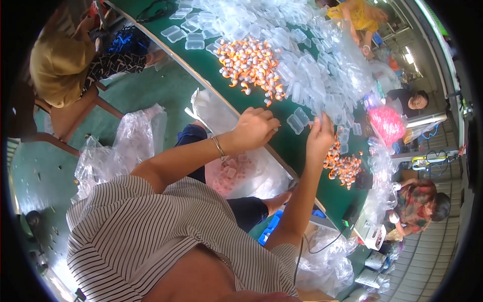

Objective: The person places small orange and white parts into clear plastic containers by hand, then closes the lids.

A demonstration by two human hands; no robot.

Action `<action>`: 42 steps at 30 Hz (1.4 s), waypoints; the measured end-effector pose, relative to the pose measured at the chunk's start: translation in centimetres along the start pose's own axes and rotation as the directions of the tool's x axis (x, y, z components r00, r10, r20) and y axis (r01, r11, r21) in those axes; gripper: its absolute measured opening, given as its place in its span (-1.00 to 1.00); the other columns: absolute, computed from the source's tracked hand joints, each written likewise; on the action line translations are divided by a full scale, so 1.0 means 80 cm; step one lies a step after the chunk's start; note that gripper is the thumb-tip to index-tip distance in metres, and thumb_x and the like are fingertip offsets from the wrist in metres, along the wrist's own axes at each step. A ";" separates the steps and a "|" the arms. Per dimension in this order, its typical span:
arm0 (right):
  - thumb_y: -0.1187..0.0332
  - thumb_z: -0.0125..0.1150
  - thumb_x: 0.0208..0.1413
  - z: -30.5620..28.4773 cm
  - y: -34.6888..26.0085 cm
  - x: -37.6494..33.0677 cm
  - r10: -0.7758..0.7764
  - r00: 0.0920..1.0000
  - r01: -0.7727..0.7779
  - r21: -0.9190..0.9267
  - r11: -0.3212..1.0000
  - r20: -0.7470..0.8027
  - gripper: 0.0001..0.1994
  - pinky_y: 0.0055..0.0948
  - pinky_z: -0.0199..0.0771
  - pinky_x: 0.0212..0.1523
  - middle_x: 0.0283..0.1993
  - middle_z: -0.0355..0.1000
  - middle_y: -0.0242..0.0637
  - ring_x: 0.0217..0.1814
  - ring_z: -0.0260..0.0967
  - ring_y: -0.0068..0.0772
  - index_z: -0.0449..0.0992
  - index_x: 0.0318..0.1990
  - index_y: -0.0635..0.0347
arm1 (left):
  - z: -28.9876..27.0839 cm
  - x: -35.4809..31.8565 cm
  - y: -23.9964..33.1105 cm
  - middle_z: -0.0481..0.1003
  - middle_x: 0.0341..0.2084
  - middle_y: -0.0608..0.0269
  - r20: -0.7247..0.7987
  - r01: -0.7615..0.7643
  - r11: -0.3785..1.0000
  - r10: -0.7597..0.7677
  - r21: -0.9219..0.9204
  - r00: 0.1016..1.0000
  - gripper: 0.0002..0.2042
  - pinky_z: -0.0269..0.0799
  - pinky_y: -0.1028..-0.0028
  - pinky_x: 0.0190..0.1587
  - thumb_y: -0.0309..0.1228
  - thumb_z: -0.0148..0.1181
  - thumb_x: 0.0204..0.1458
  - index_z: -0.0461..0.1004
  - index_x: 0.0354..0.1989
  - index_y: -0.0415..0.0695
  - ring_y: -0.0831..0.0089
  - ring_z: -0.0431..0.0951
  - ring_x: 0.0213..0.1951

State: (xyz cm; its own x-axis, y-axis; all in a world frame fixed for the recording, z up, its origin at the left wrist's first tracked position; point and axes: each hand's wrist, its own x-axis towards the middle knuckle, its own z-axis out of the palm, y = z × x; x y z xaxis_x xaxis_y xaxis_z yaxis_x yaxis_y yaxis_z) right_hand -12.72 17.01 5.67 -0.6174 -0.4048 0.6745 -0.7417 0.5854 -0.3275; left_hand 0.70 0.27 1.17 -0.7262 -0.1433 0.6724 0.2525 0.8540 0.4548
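Over the edge of the green table [288, 146], my left hand [255, 129] is closed, fingers curled inward. A small pale bit shows at its fingertips, too small to name. My right hand [320, 140] reaches in among clear plastic cases [314, 83], thumb and fingers drawn together; what they pinch is hard to make out against the clear plastic. Between the two hands lies an opened clear case [298, 121]. Small orange-and-grey curved pieces [249, 63] are heaped beyond my left hand. A second heap of orange pieces [344, 166] sits to the right of my right wrist.
A white bag with pinkish pieces [234, 173] hangs open below the table edge. Crumpled clear bags [136, 136] lie on the floor at left, near a seated person [63, 65]. Other people are across the table. A pink bag [386, 125] stands on the far right.
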 end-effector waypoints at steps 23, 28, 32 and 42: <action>0.54 0.17 0.17 0.002 -0.068 -0.061 0.190 0.932 -0.331 0.511 0.793 0.308 -0.87 -0.63 0.42 -0.22 -0.26 0.52 -0.37 -0.27 0.41 -0.65 0.54 -0.14 0.31 | -0.019 0.009 0.007 0.52 -0.37 0.24 0.018 0.025 0.956 -0.020 -0.291 1.000 -0.86 0.43 0.25 -0.22 -0.43 0.29 -0.11 0.56 -0.34 -0.11 0.20 0.55 -0.26; 0.53 0.22 0.14 -0.010 -0.072 -0.071 0.268 0.944 -0.329 0.550 0.768 0.191 -0.90 -0.64 0.40 -0.32 -0.32 0.52 -0.39 -0.34 0.41 -0.67 0.55 -0.20 0.27 | -0.024 0.041 -0.042 0.51 -0.31 0.17 -0.038 0.008 0.999 -0.010 -0.042 0.999 -0.85 0.47 0.25 -0.20 -0.53 0.20 -0.09 0.56 -0.30 -0.14 0.17 0.55 -0.25; 0.53 0.22 0.13 -0.017 -0.072 -0.085 0.268 0.936 -0.347 0.479 0.806 0.226 -0.91 -0.64 0.39 -0.34 -0.34 0.51 -0.41 -0.34 0.40 -0.69 0.55 -0.21 0.28 | -0.017 0.053 -0.054 0.49 -0.35 0.15 0.104 -0.027 0.977 0.005 0.210 0.995 -0.82 0.49 0.26 -0.20 -0.52 0.17 -0.11 0.57 -0.29 -0.11 0.20 0.56 -0.25; 0.51 0.30 0.03 -0.014 -0.073 -0.105 0.116 0.991 -0.126 0.196 0.972 0.062 -0.89 -0.46 0.43 -0.35 -0.41 0.50 -0.25 -0.42 0.42 -0.42 0.56 -0.26 0.23 | -0.018 0.043 -0.027 0.51 -0.41 0.15 0.114 0.032 0.981 -0.011 -0.192 0.993 -0.90 0.49 0.30 -0.32 -0.52 0.24 -0.09 0.50 -0.38 -0.15 0.20 0.57 -0.34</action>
State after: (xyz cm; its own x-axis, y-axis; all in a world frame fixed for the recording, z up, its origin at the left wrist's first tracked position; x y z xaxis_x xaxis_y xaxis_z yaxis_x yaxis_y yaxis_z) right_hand -2.91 17.83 2.64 -0.7143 -0.3769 0.5897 -0.6948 0.4823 -0.5334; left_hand -1.42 -2.82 3.38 -0.7968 -0.0945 0.5968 0.3468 0.7374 0.5797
